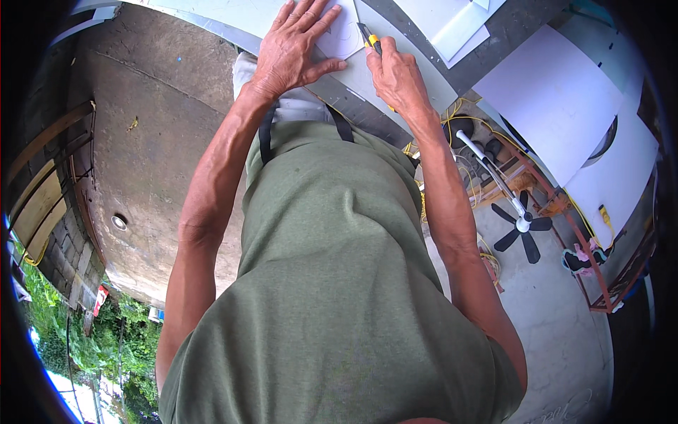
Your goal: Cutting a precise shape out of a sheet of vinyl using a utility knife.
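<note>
My left hand (293, 48) lies flat with its fingers stretched out on a white sheet (344, 34) that bears a faint curved outline. My right hand (397, 76) is closed around a yellow and black utility knife (373, 44). The knife's blade points up and to the left, by the right edge of the sheet; whether it touches the surface I cannot tell. Beneath both lies a larger pale board (429, 79) on a grey work table (381, 121). The fingertips of my left hand reach the top edge of the view.
More white pieces (455, 32) lie farther right on the table. Large white panels (554, 99) lean over a reddish metal frame (599, 286) at the right. Below them are a fan with dark blades (523, 225) and tangled yellow cables (452, 116). Bare concrete floor (155, 155) spreads to the left.
</note>
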Action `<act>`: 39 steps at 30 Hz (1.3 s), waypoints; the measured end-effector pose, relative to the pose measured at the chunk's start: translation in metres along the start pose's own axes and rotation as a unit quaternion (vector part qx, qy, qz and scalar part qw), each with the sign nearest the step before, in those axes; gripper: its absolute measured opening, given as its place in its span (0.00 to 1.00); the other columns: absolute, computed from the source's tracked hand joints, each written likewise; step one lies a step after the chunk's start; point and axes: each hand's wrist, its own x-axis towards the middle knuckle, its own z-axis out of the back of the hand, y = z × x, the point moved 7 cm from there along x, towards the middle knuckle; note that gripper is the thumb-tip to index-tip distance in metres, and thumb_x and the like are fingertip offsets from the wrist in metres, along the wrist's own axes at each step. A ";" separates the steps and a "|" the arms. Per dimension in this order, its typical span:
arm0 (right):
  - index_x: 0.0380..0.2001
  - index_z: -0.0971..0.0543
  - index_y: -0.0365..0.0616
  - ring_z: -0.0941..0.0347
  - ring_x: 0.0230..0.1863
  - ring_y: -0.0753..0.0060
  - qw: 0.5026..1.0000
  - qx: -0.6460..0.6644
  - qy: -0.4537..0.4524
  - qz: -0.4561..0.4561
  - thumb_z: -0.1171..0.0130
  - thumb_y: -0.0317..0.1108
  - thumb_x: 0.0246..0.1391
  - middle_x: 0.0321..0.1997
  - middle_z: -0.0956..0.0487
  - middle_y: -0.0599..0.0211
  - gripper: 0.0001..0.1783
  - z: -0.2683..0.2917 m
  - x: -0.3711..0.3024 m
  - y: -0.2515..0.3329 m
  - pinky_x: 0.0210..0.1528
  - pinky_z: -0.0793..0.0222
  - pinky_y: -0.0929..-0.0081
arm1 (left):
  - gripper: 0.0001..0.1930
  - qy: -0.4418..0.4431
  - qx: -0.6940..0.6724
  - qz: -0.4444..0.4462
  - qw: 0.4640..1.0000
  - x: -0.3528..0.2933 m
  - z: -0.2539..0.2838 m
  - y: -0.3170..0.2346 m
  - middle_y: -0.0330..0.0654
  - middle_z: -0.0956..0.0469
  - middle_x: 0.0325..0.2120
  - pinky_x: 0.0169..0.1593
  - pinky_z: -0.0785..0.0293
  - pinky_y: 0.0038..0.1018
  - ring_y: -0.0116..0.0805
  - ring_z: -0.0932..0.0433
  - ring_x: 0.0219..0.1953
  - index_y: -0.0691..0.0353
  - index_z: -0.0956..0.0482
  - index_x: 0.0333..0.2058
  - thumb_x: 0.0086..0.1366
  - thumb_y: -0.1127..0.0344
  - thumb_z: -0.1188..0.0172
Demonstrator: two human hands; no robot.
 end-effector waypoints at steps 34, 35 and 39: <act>0.40 0.31 0.33 0.18 0.32 0.29 0.997 -0.070 0.002 0.015 0.50 0.40 0.71 0.26 0.19 0.35 0.16 0.003 0.001 0.019 0.36 0.22 0.43 | 0.49 0.024 0.054 -0.013 0.998 0.000 -0.002 -0.003 0.57 0.45 0.74 0.77 0.54 0.52 0.57 0.49 0.77 0.60 0.35 0.70 0.57 0.37 0.31; 0.40 0.31 0.34 0.18 0.33 0.29 0.995 -0.101 -0.005 0.019 0.50 0.39 0.71 0.26 0.19 0.35 0.15 0.005 0.001 0.021 0.36 0.21 0.43 | 0.48 0.022 0.053 -0.014 0.998 0.000 -0.001 -0.003 0.57 0.45 0.74 0.77 0.54 0.52 0.57 0.49 0.77 0.59 0.34 0.70 0.57 0.37 0.31; 0.39 0.32 0.35 0.17 0.34 0.31 0.989 -0.148 0.019 0.018 0.48 0.36 0.69 0.27 0.18 0.35 0.13 0.008 0.002 0.031 0.37 0.20 0.44 | 0.48 0.013 0.047 -0.014 0.999 0.000 -0.001 -0.002 0.56 0.44 0.74 0.77 0.54 0.52 0.57 0.49 0.77 0.59 0.34 0.70 0.57 0.37 0.31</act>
